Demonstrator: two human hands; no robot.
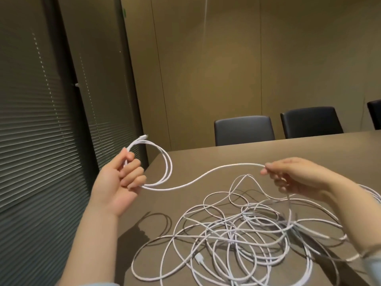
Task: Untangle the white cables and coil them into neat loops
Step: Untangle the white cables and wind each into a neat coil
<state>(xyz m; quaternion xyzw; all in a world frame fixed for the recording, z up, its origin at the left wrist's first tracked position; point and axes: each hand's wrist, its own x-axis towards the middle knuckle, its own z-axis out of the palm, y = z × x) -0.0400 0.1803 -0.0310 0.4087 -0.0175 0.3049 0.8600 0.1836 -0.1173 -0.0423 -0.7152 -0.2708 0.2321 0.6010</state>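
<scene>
Small coil point(158, 164) gripped in left hand point(121, 178), fingers curled round loops. Free run pinched by right hand point(292, 178) fingertips. Tangled white cables point(237, 234) heaped on surface point(268, 153). Judged light, limp, braided, snag-prone; best taken near coil, slack fed gently.
</scene>
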